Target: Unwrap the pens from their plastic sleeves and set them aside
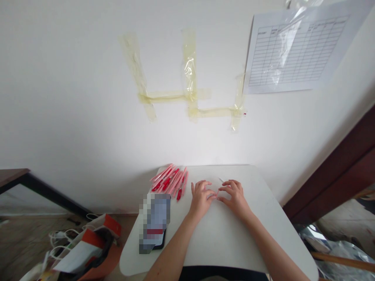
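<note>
Over the white table, my left hand [201, 198] and my right hand [236, 198] nearly meet, fingers bent and thumbs towards each other. A slim pink pen part [217, 193] shows between the two sets of fingertips, and my left thumb and fingers close round its left end. My right thumb and forefinger pinch at its other side; exactly what they grip is partly hidden. A thin pale stick [221, 180] pokes out just beyond my right fingers. To the left lies a loose pile of pink pens [175, 182], several with red caps.
A phone [159, 242], mostly blurred out, lies at the left of the white table [222, 246]. The table's back edge is against the wall. Paper bags [88, 249] stand on the floor at left; dark red wood [331, 164] rises at right.
</note>
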A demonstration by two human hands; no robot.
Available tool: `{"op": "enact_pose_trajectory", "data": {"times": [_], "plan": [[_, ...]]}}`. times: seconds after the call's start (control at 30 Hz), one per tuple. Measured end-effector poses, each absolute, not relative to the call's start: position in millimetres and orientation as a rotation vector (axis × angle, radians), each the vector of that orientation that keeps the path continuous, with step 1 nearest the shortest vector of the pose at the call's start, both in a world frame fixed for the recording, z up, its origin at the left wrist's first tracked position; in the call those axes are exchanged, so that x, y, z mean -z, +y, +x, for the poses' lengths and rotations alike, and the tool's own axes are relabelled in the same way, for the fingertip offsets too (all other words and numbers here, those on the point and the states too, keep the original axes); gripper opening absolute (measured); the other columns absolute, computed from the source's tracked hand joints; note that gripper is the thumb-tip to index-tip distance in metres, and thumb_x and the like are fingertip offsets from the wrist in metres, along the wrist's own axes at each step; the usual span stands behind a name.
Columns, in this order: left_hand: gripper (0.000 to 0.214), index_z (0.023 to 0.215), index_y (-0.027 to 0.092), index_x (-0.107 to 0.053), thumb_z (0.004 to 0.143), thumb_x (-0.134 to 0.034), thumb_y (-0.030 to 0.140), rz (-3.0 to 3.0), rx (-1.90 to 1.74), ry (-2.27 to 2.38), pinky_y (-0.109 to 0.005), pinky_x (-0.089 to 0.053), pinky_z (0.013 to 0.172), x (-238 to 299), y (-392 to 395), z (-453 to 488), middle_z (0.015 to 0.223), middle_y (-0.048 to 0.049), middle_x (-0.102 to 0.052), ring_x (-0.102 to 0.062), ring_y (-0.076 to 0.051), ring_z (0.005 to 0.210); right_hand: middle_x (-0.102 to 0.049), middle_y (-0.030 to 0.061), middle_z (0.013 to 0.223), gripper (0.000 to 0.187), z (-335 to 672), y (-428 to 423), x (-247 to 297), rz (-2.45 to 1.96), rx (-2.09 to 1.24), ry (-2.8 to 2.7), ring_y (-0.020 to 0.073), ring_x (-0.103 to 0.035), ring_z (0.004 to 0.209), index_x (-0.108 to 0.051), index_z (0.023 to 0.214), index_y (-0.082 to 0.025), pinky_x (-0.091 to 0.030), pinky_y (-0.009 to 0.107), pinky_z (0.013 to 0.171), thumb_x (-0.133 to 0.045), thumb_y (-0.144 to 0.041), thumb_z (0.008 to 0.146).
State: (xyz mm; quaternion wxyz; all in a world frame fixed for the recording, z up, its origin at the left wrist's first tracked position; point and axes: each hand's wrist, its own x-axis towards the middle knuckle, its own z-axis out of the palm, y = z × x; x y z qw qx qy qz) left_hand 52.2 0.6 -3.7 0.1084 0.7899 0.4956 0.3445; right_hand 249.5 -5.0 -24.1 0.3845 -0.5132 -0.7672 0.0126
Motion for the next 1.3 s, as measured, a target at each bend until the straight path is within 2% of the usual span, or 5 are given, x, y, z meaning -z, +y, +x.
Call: {"op": "enact_pose_trajectory", "data": {"times": [0.57,0.93,1.07,1.2,1.3], "plan": [[0.011,0.084,0.031,-0.075,0.081,-0.073,0.020,2.317,-0.989,1.458,-0.068,-0.012,0.120,2,1,52,0.126,-0.0016,-0.064,-0.052,-0.023,0.122,-0.064,0.0080,0.117,0.022,248,-8,19,-1.318,0.002,-1.981,0.0300,-0.048,0.121,-0.071,0.105,-0.030,-0.044,0.052,0.102,-0.070,-0.042,0.086],[0.026,0.095,0.033,-0.075,0.080,-0.071,0.013,2.388,-0.957,1.476,-0.066,-0.012,0.120,-3,5,38,0.128,-0.0027,-0.063,-0.048,-0.025,0.129,-0.062,0.0091,0.117,0.023,246,-12,14,-1.373,0.029,-1.986,0.0315,-0.045,0.121,-0.069,0.106,-0.028,-0.040,0.055,0.103,-0.067,-0.034,0.084],[0.029,0.098,0.034,-0.077,0.078,-0.072,0.013,2.396,-0.917,1.589,-0.066,-0.024,0.116,-4,15,16,0.128,-0.0039,-0.063,-0.047,-0.029,0.129,-0.060,0.0089,0.118,0.024,247,-13,15,-1.431,0.060,-2.015,0.0324,-0.044,0.123,-0.069,0.106,-0.029,-0.034,0.061,0.108,-0.064,-0.031,0.082],[0.038,0.101,0.039,-0.076,0.079,-0.070,0.010,2.446,-0.808,1.597,-0.072,-0.020,0.114,-4,15,7,0.133,-0.0020,-0.059,-0.044,-0.031,0.133,-0.059,0.0085,0.118,0.022,245,-14,17,-1.485,0.118,-2.044,0.0328,-0.043,0.126,-0.070,0.103,-0.030,-0.025,0.065,0.112,-0.062,-0.031,0.083],[0.039,0.103,0.042,-0.076,0.078,-0.072,0.011,2.486,-0.766,1.574,-0.071,-0.018,0.115,-6,11,11,0.135,-0.0013,-0.058,-0.043,-0.032,0.134,-0.059,0.0085,0.118,0.024,243,-13,19,-1.503,0.149,-2.051,0.0319,-0.043,0.126,-0.070,0.106,-0.031,-0.024,0.065,0.113,-0.060,-0.031,0.084]]}}
